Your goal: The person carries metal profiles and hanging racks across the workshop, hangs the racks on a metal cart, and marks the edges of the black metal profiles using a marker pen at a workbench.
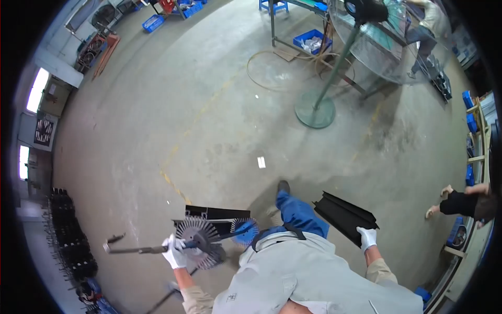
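My right hand (367, 238), in a white glove, grips the near end of a long black channelled profile (345, 217) at my right side. The profile slants away to the upper left, off the floor. My left hand (175, 252), also gloved, is closed around a dark bar (137, 250) that sticks out to the left. Close by that hand are a grey slotted disc (196, 234) and a blue slotted disc (244, 231). Another black profile (217, 212) lies behind the discs. How the bar, discs and this profile join is hard to make out.
A large standing fan (315, 110) is ahead on the right, with a hose (256, 81) on the floor near it. Dark stacked parts (70, 235) line the left. One person (465, 203) is at right; another (426, 31) is farther back.
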Available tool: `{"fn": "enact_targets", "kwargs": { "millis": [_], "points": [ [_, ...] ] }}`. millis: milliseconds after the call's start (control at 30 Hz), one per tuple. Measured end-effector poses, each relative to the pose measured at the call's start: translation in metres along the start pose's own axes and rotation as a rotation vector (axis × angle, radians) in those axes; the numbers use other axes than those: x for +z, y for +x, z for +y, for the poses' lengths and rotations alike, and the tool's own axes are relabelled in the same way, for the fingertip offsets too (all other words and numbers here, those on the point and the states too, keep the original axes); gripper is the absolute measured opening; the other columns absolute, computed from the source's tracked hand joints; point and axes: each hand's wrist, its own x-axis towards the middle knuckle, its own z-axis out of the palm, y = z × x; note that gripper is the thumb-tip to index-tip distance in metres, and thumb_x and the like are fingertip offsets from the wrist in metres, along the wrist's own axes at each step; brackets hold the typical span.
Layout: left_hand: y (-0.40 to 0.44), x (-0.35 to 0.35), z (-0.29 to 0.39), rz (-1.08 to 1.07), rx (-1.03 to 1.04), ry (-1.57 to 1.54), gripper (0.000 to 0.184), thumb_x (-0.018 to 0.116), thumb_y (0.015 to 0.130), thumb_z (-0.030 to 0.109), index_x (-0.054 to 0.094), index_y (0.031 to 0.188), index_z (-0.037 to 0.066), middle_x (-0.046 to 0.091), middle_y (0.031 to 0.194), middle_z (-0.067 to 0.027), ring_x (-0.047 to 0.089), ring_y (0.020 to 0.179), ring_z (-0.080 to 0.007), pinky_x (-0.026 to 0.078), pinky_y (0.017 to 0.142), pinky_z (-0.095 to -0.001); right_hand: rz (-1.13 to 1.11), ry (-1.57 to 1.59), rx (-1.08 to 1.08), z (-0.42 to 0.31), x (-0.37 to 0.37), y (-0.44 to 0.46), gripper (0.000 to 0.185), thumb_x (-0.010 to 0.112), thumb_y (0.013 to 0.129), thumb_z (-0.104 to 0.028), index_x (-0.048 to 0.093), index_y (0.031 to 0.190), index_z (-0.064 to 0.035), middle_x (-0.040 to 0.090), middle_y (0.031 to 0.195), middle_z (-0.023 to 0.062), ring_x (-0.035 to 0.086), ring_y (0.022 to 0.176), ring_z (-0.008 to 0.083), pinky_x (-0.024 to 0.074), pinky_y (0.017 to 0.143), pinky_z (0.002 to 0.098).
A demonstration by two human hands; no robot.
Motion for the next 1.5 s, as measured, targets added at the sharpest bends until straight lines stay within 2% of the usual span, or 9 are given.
{"fn": "enact_targets", "kwargs": {
  "millis": [367,467,600,800,867,967,1233,1400,1500],
  "points": [
    [0.243,0.149,0.079,0.195,-0.018,0.029,0.036,0.059,0.097,0.010,0.040,0.066,0.013,0.039,0.049,-0.0009,0.045,0.044,-0.0154,0.053,0.064,-0.0384,-0.099,0.110,0.012,-0.323,0.288,0.147,0.047,0.079,0.075,-0.014,0.064,0.117,0.0003,0.069,0.104,0.0115,0.065,0.091,0.0232,0.0532,0.079,0.0405],
    [0.339,0.218,0.089,0.204,-0.029,0.004,0.037,0.057,0.098,0.011,0.041,0.065,0.013,0.039,0.049,-0.0010,0.045,0.044,-0.0163,0.052,0.065,-0.0391,-0.137,0.192,0.011,-0.417,0.375,0.207,0.048,0.080,0.076,-0.016,0.064,0.118,-0.0010,0.069,0.104,0.0114,0.065,0.091,0.0228,0.0529,0.078,0.0415],
    [0.429,0.276,0.121,0.185,-0.031,0.049,0.036,0.059,0.097,0.009,0.040,0.067,0.012,0.039,0.050,-0.0013,0.046,0.045,-0.0164,0.052,0.065,-0.0396,-0.154,0.181,0.117,-0.493,0.467,0.250,0.043,0.080,0.076,-0.018,0.066,0.112,-0.0011,0.068,0.102,0.0114,0.064,0.090,0.0225,0.0523,0.076,0.0426],
    [0.600,0.394,0.159,0.171,0.004,0.047,0.036,0.055,0.099,0.009,0.041,0.066,0.012,0.041,0.051,-0.0025,0.047,0.046,-0.0176,0.052,0.068,-0.0420,-0.151,0.063,0.127,-0.664,0.600,0.327,0.038,0.081,0.076,-0.021,0.069,0.103,0.0013,0.069,0.097,0.0128,0.063,0.082,0.0218,0.0507,0.072,0.0424],
    [0.631,0.417,0.183,0.172,0.004,0.087,0.036,0.053,0.100,0.010,0.042,0.066,0.012,0.042,0.052,-0.0030,0.047,0.047,-0.0180,0.052,0.068,-0.0423,-0.156,0.000,0.173,-0.682,0.630,0.343,0.036,0.082,0.076,-0.021,0.070,0.101,0.0019,0.069,0.095,0.0129,0.063,0.080,0.0217,0.0504,0.072,0.0421],
    [0.720,0.496,0.197,0.116,0.056,0.112,0.036,0.051,0.101,0.010,0.041,0.066,0.011,0.041,0.053,-0.0024,0.047,0.048,-0.0177,0.052,0.070,-0.0425,-0.164,0.007,0.025,-0.722,0.699,0.418,0.036,0.082,0.076,-0.022,0.071,0.096,0.0054,0.070,0.089,0.0126,0.063,0.076,0.0215,0.0495,0.070,0.0406],
    [0.926,0.670,0.256,-0.067,0.086,0.174,0.036,0.050,0.101,0.010,0.042,0.066,0.011,0.040,0.054,-0.0024,0.047,0.052,-0.0176,0.052,0.073,-0.0434,-0.059,-0.148,0.101,-0.883,0.815,0.498,0.035,0.081,0.076,-0.018,0.071,0.094,0.0093,0.071,0.087,0.0125,0.064,0.077,0.0208,0.0498,0.069,0.0388],
    [1.052,0.804,0.282,-0.173,0.097,0.213,0.037,0.050,0.101,0.010,0.041,0.065,0.011,0.042,0.055,-0.0033,0.047,0.051,-0.0186,0.052,0.074,-0.0441,0.050,-0.055,0.142,-0.947,0.866,0.545,0.031,0.082,0.076,-0.018,0.071,0.091,0.0078,0.071,0.084,0.0115,0.063,0.075,0.0203,0.0494,0.069,0.0383],
    [1.119,0.870,0.295,-0.344,0.094,0.281,0.038,0.051,0.100,0.009,0.041,0.064,0.011,0.042,0.055,-0.0034,0.049,0.053,-0.0187,0.053,0.075,-0.0442,0.186,0.280,0.197,-0.948,0.911,0.555,0.038,0.082,0.074,-0.026,0.071,0.086,0.0088,0.069,0.074,0.0154,0.065,0.072,0.0224,0.0498,0.069,0.0380]
  ]
}}
